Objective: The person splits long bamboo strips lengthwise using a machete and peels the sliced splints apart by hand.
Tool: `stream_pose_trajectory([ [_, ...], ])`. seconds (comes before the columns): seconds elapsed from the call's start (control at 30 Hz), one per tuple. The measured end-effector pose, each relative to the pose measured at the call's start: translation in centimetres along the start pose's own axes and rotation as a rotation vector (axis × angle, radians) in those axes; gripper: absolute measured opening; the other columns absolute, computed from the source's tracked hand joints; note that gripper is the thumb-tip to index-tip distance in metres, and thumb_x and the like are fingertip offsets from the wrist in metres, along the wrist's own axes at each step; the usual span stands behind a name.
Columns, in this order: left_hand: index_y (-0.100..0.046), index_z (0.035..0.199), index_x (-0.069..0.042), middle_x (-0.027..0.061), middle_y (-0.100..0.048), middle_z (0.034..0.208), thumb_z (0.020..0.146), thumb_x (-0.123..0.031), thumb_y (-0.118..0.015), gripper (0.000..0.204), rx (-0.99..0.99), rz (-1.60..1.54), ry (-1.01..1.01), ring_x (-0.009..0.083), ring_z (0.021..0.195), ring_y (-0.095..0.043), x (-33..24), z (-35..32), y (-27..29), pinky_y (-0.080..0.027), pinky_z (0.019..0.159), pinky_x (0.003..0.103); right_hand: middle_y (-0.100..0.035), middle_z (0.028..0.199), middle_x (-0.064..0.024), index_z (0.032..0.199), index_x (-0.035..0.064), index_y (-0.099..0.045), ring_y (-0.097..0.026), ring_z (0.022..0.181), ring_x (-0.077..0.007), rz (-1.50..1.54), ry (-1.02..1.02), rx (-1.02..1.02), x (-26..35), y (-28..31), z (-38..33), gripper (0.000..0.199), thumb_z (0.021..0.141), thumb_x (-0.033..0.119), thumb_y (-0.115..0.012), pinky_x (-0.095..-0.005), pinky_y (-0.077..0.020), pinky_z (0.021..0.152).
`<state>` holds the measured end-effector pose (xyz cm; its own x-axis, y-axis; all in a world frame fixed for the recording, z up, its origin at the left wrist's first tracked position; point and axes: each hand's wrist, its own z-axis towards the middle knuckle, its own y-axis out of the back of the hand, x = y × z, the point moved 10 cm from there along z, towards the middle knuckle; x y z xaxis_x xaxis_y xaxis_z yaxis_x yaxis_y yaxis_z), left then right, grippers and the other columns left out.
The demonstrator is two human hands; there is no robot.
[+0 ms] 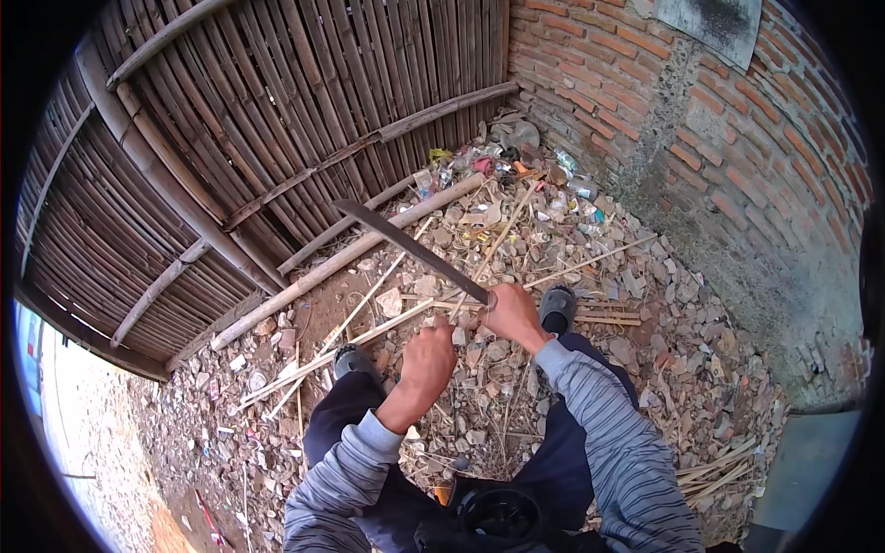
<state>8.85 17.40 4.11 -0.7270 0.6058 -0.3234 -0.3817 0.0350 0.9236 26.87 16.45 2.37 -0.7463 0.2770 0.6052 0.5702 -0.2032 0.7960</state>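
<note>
My right hand (514, 316) is closed round the handle end of a machete (419, 251). Its long dark blade points up and to the left, tilted above the rubble. My left hand (429, 358) makes a fist just left of and below it. A thin bamboo strip (498, 241) runs from the far rubble down to the thumb side of this fist, which appears to grip its near end. The fingers hide the grip itself. More bamboo strips (346, 346) lie across the ground by my left shoe (356, 361).
A bamboo-slat wall (304, 92) stands at the left and back, with a pole (350, 260) along its foot. A brick wall (682, 138) closes the right. Litter (516, 170) fills their corner. Cut strips (608, 313) lie beside my right shoe (557, 307); others (719, 477) lie lower right.
</note>
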Motion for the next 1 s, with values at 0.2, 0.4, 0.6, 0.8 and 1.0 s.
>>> stream_pose_trajectory([
  [0.2,-0.057,0.1,0.004,0.0251,-0.072,0.076,0.098,-0.011,-0.056,0.014,0.073,0.073,-0.033,0.0406,0.07,-0.076,-1.0,-0.3,-0.4,-0.062,0.058,0.049,-0.072,0.081,-0.026,0.089,-0.003,-0.075,-0.073,0.083,-0.0453,0.11,-0.093,-0.113,-6.5,3.0,3.4,0.028,0.077,0.023,-0.077,-0.0484,-0.0576,0.076],
  [0.4,-0.056,0.103,0.007,0.0258,-0.071,0.073,0.102,-0.021,-0.057,0.028,0.01,-0.065,-0.022,0.0443,0.068,-0.073,-1.2,0.5,0.7,-0.06,0.059,0.053,-0.07,0.078,-0.0245,0.079,-0.0037,-0.068,-0.07,0.077,-0.0437,0.086,0.038,-0.032,-2.5,0.3,1.1,0.03,0.074,0.023,-0.079,-0.0492,-0.0551,0.072],
  [0.6,-0.053,0.102,0.006,0.0266,-0.07,0.073,0.102,-0.025,-0.058,0.032,0.009,-0.107,0.01,0.0445,0.066,-0.072,-0.9,0.5,1.2,-0.059,0.06,0.054,-0.071,0.077,-0.0225,0.087,0.0019,-0.075,-0.071,0.079,-0.0439,0.005,0.131,0.083,1.0,-1.0,-0.9,0.021,0.078,0.02,-0.075,-0.0511,-0.0571,0.074],
  [0.8,-0.051,0.104,0.007,0.0322,-0.066,0.071,0.103,-0.026,-0.058,0.033,-0.001,-0.196,0.018,0.0509,0.065,-0.068,-0.6,0.4,0.8,-0.054,0.061,0.061,-0.065,0.07,-0.0245,0.083,-0.0017,-0.071,-0.068,0.072,-0.0444,0.104,0.234,0.03,2.5,-1.2,-1.3,0.022,0.076,0.018,-0.077,-0.0493,-0.0514,0.065],
  [1.0,-0.051,0.102,0.006,0.0321,-0.066,0.07,0.104,-0.025,-0.057,0.032,0.054,-0.207,0.045,0.0527,0.065,-0.066,-0.2,0.7,0.9,-0.054,0.062,0.062,-0.064,0.067,-0.0229,0.082,-0.0027,-0.07,-0.066,0.064,-0.0415,0.141,0.231,0.059,2.2,-1.2,-1.1,0.023,0.076,0.018,-0.079,-0.0465,-0.0502,0.062],
])
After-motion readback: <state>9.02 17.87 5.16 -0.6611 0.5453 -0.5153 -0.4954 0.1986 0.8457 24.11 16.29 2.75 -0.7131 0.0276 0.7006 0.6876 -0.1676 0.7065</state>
